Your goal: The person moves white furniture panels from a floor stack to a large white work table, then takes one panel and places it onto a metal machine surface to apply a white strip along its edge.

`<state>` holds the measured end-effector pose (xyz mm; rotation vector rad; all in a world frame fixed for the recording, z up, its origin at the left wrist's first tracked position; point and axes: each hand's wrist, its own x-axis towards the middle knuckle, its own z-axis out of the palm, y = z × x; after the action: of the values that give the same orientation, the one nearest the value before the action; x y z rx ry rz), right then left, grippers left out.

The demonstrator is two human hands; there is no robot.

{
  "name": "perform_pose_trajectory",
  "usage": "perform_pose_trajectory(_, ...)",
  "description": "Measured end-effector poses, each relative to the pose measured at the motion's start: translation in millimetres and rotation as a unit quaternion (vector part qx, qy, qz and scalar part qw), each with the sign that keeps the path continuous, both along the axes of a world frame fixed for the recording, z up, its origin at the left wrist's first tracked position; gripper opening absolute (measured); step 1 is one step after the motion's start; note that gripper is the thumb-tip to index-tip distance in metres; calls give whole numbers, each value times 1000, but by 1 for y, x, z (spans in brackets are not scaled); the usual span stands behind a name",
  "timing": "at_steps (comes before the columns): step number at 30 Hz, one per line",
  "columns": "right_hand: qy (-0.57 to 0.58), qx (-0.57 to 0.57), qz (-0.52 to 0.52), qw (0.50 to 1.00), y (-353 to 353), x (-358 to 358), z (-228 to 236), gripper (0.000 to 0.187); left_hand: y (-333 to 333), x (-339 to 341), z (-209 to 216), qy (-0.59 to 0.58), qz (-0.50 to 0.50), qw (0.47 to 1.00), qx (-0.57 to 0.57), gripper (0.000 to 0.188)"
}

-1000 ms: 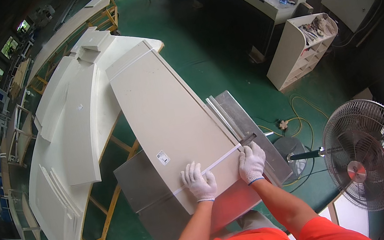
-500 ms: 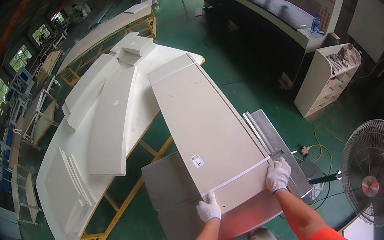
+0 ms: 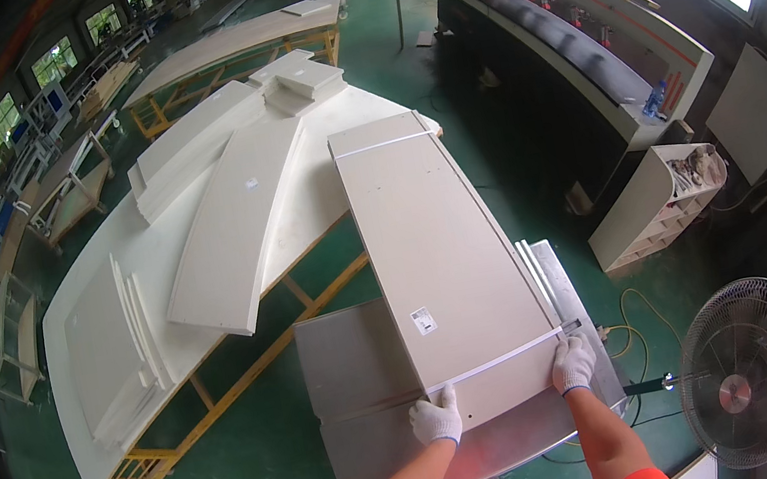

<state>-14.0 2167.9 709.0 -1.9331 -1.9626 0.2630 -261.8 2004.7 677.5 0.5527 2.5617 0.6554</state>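
A long stack of beige panels [image 3: 456, 248], bound with white straps, stretches away from me. Its far end lies on the big white-topped table [image 3: 92, 319], and its near end is over a metal-topped table [image 3: 352, 356]. My left hand [image 3: 436, 417], in a white knit glove, grips the near left corner with the thumb on top beside the near strap [image 3: 495, 360]. Closed round the right edge by that strap is my right hand [image 3: 573, 363], gloved too. The undersides of both grips are hidden. A printed label [image 3: 424, 321] is stuck on the top panel.
More pale panels [image 3: 239, 223] lie on the white table, some stacked. A standing fan [image 3: 752, 370] is close at right, with a yellow cable [image 3: 632, 320] on the floor behind it. Farther right stand a small shelf unit [image 3: 648, 210] and a long machine [image 3: 555, 48].
The whole view has shifted, and the scene sits slightly lower and farther right for the near things. Both hands keep their grip at the same places on the panel stack.
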Motion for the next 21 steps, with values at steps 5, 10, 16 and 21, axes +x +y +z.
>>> perform_pose_trajectory(5,-3,39,20,999,0,-8,-6,33,-5,-7,-1,1,15,1000,-1,84)
perform_pose_trajectory(10,-44,127,22,991,9,9,-20,35,4,-9,6,-144,60,987,44,90)
perform_pose_trajectory(16,-45,-61,-32,997,1,-11,15,51,-5,-29,23,-262,78,961,27,104)
perform_pose_trajectory(21,-11,-130,-21,991,-47,-19,23,64,-49,-66,33,-255,46,966,4,107)
